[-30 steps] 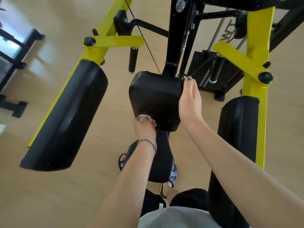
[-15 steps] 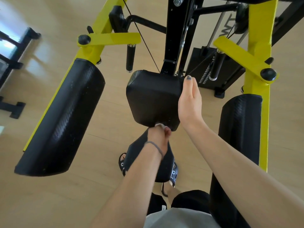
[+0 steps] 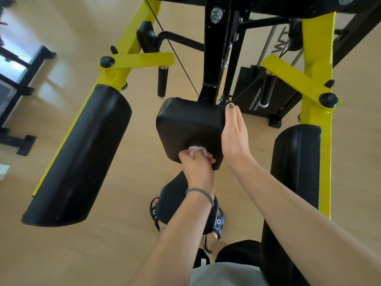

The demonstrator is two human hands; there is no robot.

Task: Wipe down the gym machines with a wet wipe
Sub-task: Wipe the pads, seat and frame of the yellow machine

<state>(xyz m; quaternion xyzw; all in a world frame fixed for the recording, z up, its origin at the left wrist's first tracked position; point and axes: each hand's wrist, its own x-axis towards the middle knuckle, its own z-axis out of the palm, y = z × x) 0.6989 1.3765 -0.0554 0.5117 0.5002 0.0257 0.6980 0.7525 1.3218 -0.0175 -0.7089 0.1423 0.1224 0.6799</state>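
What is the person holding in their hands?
The left hand grips a crumpled white wet wipe in its fingers, bunched against the square black pad. The right hand holds nothing; it lies flat on the pad's side.

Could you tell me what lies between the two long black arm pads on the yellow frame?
In the head view, the square black centre pad sits between them, with both hands on it.

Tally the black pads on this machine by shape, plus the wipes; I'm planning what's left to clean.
Long roll pads: 2, left and right
Square centre pad: 1
Seat pad: 1
Wet wipe: 1
Total: 5
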